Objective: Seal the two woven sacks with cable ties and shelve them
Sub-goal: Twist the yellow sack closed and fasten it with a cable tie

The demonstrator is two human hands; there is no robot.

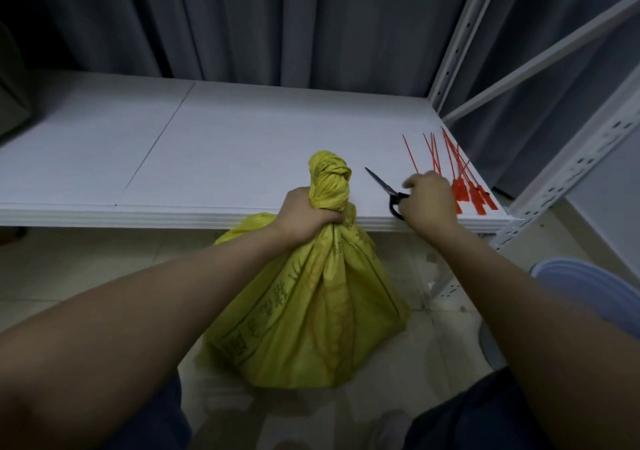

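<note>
The sack [311, 311] is yellow woven plastic, crinkled and faintly shiny, with dark print, and the cable ties [474, 193] are thin red plastic. The shelf [207, 158] is a smooth, matt white board on white-painted, perforated metal uprights [460, 30]. The scissors [379, 181] have bare metal blades and black handles; the curtain [242, 16] is matt grey cloth.

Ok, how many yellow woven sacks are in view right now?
1: the yellow sack is in front of the shelf, its twisted neck gripped by the left hand. A second sack is not in view.
</note>
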